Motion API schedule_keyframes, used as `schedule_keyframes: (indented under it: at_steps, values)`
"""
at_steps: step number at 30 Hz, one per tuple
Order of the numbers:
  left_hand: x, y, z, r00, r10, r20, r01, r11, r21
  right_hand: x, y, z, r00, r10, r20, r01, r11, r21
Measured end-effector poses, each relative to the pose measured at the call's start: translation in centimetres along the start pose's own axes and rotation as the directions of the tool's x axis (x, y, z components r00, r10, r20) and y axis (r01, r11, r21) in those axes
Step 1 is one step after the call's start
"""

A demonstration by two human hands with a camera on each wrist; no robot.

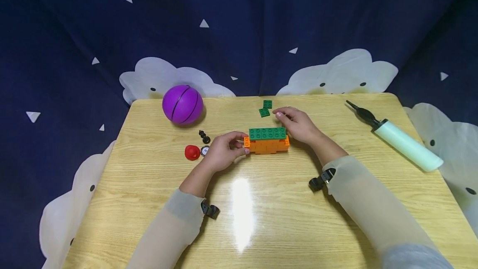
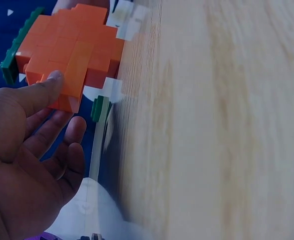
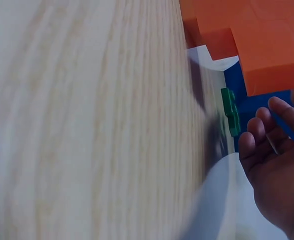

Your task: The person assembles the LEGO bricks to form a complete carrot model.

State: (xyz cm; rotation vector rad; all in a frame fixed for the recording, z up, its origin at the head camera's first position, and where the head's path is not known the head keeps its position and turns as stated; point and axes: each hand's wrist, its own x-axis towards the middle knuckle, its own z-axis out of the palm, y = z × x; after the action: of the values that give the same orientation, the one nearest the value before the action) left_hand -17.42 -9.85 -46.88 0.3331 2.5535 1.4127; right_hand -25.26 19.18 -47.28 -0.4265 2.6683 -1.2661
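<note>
A block-built piece of orange toy bricks (image 1: 266, 147) with a studded green top layer (image 1: 267, 133) is near the middle of the table. My left hand (image 1: 223, 151) pinches its left end; the left wrist view shows the thumb (image 2: 49, 92) on the orange side, with the other fingers behind and below. By the right end is my right hand (image 1: 296, 124), its fingers loosely bent with nothing seen between them; I cannot tell whether it touches the bricks. Two small green bricks (image 1: 264, 112) lie beyond the built piece, left of the right hand's fingertips.
On the wooden table (image 1: 276, 211), a purple ball (image 1: 182, 104) is at the back left. A red cap-like piece (image 1: 192, 152), a round white-faced piece (image 1: 204, 150) and a small black piece (image 1: 204, 137) lie left of the left hand. A pale green hand pump (image 1: 407, 144) lies far right.
</note>
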Motion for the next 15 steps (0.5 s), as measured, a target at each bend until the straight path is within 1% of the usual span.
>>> schedule_keyframes:
  at_steps: [4,10,15]
  values:
    - [0.0,0.1,0.0,1.0,-0.004,0.003,0.004,1.0,-0.004,0.6,0.1,0.3,1.0,0.029,0.009,-0.029,0.999,-0.023]
    - [0.0,0.1,-0.1,1.0,-0.003,-0.002,0.003,1.0,-0.001,1.6,0.3,0.6,1.0,-0.003,0.028,0.004,0.999,-0.036]
    - [0.0,0.0,-0.1,1.0,0.002,0.0,-0.002,1.0,-0.004,2.0,0.4,0.9,0.999,-0.002,0.05,0.003,0.999,-0.034]
